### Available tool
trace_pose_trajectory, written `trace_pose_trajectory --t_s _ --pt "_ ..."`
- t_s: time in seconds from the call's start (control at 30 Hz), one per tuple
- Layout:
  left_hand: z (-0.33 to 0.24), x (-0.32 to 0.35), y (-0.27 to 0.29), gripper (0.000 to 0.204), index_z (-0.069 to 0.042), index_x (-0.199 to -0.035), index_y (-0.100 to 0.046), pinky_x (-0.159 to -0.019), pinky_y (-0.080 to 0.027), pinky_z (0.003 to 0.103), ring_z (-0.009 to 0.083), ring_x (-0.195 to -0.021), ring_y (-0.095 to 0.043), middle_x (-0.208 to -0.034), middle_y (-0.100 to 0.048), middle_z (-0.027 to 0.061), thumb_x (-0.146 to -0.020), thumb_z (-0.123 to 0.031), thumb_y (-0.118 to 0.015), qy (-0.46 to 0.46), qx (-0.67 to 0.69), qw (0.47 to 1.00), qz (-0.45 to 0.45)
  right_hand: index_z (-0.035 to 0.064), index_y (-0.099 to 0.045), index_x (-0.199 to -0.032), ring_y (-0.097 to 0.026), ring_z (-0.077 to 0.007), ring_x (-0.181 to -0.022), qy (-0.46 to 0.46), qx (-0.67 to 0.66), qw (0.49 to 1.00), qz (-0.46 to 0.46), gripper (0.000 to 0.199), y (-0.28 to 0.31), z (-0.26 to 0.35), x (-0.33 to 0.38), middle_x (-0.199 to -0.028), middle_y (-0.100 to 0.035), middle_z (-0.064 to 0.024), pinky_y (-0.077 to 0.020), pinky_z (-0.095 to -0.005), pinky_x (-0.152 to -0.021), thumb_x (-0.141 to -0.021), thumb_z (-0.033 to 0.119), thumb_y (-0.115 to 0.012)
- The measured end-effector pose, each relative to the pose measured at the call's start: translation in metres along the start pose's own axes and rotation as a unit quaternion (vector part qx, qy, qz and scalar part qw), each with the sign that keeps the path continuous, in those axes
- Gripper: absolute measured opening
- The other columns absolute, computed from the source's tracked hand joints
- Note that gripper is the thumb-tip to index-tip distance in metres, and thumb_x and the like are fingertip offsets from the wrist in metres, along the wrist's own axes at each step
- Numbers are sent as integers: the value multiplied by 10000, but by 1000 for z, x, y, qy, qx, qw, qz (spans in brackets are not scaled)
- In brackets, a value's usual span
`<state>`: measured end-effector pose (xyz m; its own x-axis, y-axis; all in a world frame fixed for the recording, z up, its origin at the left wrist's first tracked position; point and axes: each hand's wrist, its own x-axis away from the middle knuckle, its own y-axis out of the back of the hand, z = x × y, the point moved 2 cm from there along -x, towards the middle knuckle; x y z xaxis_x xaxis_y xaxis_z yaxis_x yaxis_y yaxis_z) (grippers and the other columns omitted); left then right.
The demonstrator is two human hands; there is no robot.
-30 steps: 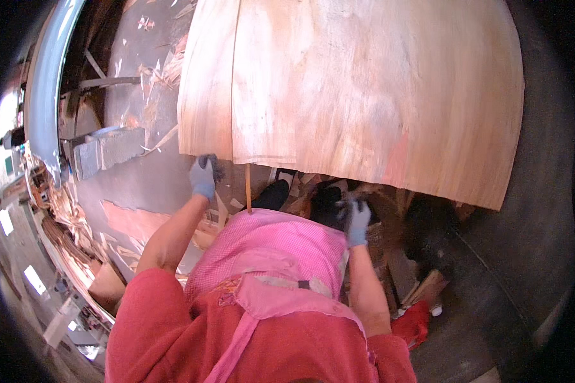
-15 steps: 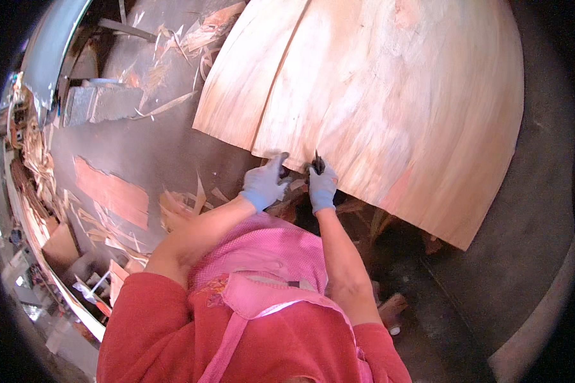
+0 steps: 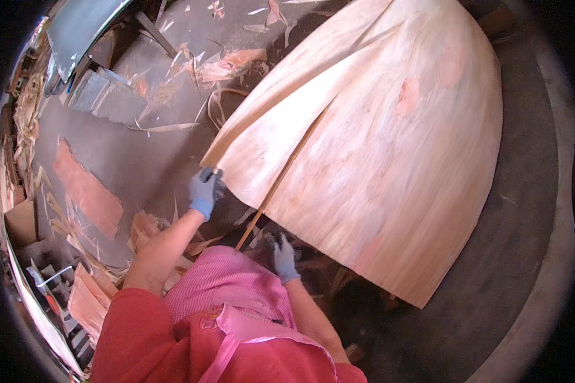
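Note:
A large thin sheet of pale wood veneer (image 3: 377,140) lies spread in front of me, split by a long crack running from its near edge upward. My left hand (image 3: 204,191), in a blue glove, grips the near left corner of the sheet. My right hand (image 3: 282,256), also gloved, sits lower, just below the sheet's near edge beside the crack; whether it holds anything I cannot tell. My pink apron and red sleeves fill the bottom of the view.
Veneer scraps and strips (image 3: 223,64) litter the dark floor (image 3: 128,159) to the left and behind. A reddish veneer piece (image 3: 86,188) lies flat at left. Stacked scraps (image 3: 86,300) sit by my left elbow. A grey slab (image 3: 108,96) lies at upper left.
The veneer sheet has swung round and now lies tilted to the right. My hands, close together at its edge half a second ago, have moved apart; the right has dropped lower.

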<state>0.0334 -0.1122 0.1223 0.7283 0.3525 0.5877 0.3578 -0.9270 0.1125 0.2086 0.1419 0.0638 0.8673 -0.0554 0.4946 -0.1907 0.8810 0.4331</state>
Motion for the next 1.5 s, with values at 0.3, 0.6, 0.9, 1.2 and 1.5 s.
trace_pose_trajectory --t_s 0.3,0.6,0.9,1.2,1.5 --pt "50 -49 26 114 -71 -945 -661 -397 -411 310 171 -458 -573 -652 -643 67 -950 -179 -627 79 64 989 -106 80 -407 -1459 -635 -213 -868 -40 -128 985 107 521 -75 -9 -18 -1065 -683 -115 -517 -329 -779 -1013 318 -530" --pt "60 -38 41 85 -83 -850 -626 -371 -404 266 127 -431 -539 -642 -609 43 -929 -105 -650 -18 109 988 -104 48 -504 -1335 -635 -278 -921 30 -320 940 119 435 -52 6 -13 -1093 -620 -176 -521 -342 -863 -936 187 -606" --pt "96 -88 4 110 -123 -855 -607 -342 -377 280 138 -384 -509 -567 -544 22 -925 -157 -683 25 147 981 -124 51 -507 -1280 -543 -160 -568 -154 -513 837 -108 381 96 89 -23 -739 -595 -78 -450 -296 -513 -998 306 -529" --pt "110 -34 -4 482 -203 -1288 -557 -913 -461 397 239 -1159 -520 -1291 -566 -8 -903 -478 -651 200 216 921 -254 96 -603 -1070 -368 -88 -472 -89 -412 833 -358 265 158 83 -27 -587 -421 35 -295 -273 -430 -984 346 -585" --pt "143 4 -75 591 -107 -1367 -479 -918 -504 522 320 -1104 -596 -1296 -570 134 -898 -397 -691 140 318 933 -96 148 -617 -1134 -333 -66 -434 -80 -287 885 -359 308 252 56 -74 -598 -439 37 -235 -224 -393 -967 406 -586"
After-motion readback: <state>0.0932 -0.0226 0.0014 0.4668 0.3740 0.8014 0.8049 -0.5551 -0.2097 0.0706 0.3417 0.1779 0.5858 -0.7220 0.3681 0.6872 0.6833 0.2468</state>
